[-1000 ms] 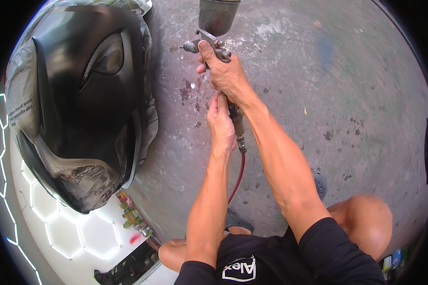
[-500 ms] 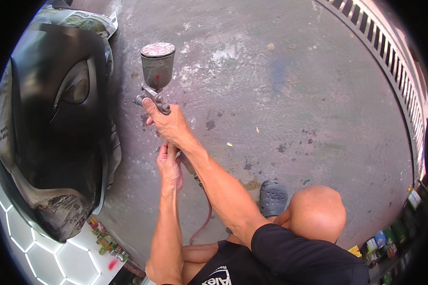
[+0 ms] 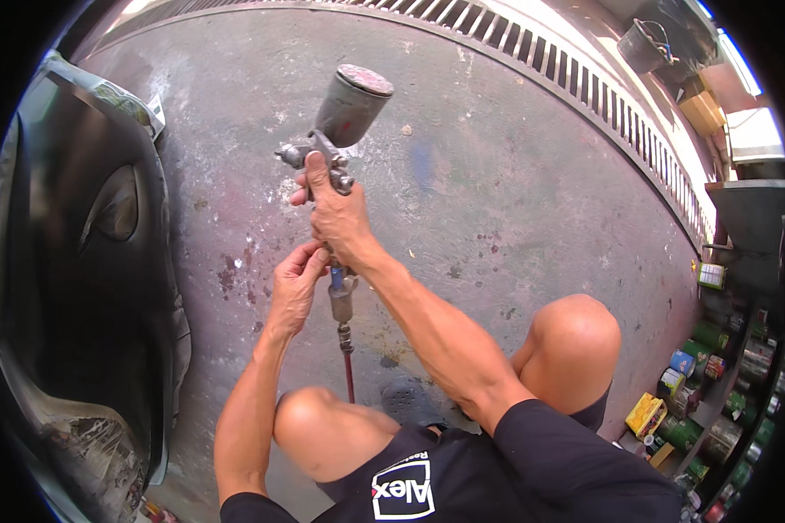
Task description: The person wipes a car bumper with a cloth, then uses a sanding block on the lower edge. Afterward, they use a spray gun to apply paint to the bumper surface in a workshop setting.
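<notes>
My right hand [image 3: 340,218] is wrapped round the grip of a metal spray gun [image 3: 325,146], thumb up behind its body. A grey paint cup [image 3: 353,109] with a stained lid sits on top, tilted a little to the right. My left hand [image 3: 295,283] is closed in a pinch at the foot of the grip, where the fingers partly hide the fitting they touch. Below hangs a metal inline fitting [image 3: 341,301] with a blue part, and from it a red air hose [image 3: 350,375] runs down between my legs. The nozzle points left.
A glossy black car body panel [image 3: 61,349], edged with masking paper [image 3: 105,91], stands along the left. A slotted metal grating [image 3: 567,78] borders the painted floor [image 3: 532,227] at the far right. Shelved cans [image 3: 724,436] and a bucket [image 3: 641,48] are on the right.
The view has swung right. The spray gun now leans right. My left hand stays at the base of the grip, and the fitting and hose below now show.
</notes>
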The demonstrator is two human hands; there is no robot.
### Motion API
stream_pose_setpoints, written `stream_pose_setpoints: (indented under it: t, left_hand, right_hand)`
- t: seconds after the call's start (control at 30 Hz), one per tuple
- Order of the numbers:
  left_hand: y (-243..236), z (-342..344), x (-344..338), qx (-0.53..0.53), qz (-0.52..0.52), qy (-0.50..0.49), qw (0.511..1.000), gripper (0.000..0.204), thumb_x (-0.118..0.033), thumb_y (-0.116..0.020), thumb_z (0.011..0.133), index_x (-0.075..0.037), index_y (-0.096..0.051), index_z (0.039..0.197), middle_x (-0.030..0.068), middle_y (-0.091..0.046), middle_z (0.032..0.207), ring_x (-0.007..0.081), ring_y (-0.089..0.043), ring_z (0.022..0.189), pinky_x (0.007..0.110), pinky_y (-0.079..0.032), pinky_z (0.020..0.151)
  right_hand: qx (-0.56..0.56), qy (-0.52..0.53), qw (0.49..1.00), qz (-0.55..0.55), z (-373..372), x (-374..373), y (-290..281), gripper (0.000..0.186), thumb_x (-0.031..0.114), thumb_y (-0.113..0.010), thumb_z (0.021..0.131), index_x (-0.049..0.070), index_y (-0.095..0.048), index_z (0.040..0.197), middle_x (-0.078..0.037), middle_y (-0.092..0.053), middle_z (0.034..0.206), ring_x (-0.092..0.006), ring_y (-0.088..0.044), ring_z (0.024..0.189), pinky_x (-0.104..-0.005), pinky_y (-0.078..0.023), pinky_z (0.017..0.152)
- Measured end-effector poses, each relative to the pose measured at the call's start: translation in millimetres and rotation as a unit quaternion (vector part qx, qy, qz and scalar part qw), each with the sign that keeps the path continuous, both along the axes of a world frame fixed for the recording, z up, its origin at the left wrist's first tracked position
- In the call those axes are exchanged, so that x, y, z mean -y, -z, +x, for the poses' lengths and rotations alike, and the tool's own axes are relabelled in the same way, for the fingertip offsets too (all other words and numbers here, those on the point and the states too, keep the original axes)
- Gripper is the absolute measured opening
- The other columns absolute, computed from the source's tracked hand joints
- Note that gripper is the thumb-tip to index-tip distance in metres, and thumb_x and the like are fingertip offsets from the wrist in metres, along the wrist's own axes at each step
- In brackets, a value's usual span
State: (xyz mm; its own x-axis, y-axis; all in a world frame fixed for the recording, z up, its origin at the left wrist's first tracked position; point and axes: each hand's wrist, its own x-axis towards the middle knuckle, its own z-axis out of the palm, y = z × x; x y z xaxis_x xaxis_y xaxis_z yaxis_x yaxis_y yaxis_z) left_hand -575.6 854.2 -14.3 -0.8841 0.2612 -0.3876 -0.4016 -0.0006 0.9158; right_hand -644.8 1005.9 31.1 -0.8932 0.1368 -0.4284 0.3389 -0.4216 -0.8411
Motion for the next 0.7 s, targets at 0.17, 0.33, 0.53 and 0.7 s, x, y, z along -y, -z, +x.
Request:
stream_pose_setpoints:
  t: [0.17, 0.33, 0.53, 0.7]
  left_hand:
    - [-1, -41, -15, 0.017, -0.006, 0.033, 0.999, 0.056, -0.046, -0.068, 0.107, -0.003, -0.066, 0.144, 0.0079, -0.074, 0.127, 0.0192, -0.068, 0.115, 0.038, -0.053, 0.101]
    - [84, -68, 46, 0.007, -0.444, -0.020, 0.896, 0.079, -0.059, -0.074, 0.095, -0.007, -0.058, 0.153, 0.0190, -0.059, 0.152, 0.0366, -0.053, 0.142, 0.055, -0.038, 0.120]
    - [102, -51, 55, 0.068, -0.575, 0.023, 0.815, 0.089, -0.060, -0.074, 0.093, -0.011, -0.048, 0.162, 0.0200, -0.029, 0.174, 0.0438, -0.025, 0.160, 0.069, -0.025, 0.123]
    - [111, -40, 40, -0.001, -0.649, 0.025, 0.761, 0.080, -0.059, -0.071, 0.097, -0.011, -0.053, 0.159, 0.0211, -0.052, 0.159, 0.0380, -0.048, 0.147, 0.062, -0.037, 0.119]
  right_hand:
    - [-0.044, 0.005, 0.999, 0.020, -12, -45, -56, 0.074, 0.078, -0.063, 0.095, 0.004, -0.068, 0.103, -0.004, -0.072, 0.083, -0.0036, -0.044, 0.047, -0.0238, -0.035, 0.041]
    - [-0.063, -0.037, 0.995, 0.062, -28, -55, -61, 0.078, 0.079, -0.066, 0.093, 0.003, -0.069, 0.104, -0.005, -0.072, 0.080, -0.0035, -0.044, 0.045, -0.0227, -0.036, 0.040]
    - [-0.013, -0.120, 0.991, 0.058, -37, -56, 12, 0.081, 0.081, -0.062, 0.095, 0.002, -0.071, 0.110, -0.006, -0.073, 0.085, -0.0035, -0.042, 0.046, -0.0222, -0.035, 0.041]
    - [0.004, -0.166, 0.986, 0.025, -66, -44, 53, 0.077, 0.078, -0.059, 0.098, 0.003, -0.071, 0.107, -0.005, -0.074, 0.086, -0.0044, -0.044, 0.047, -0.0249, -0.037, 0.041]
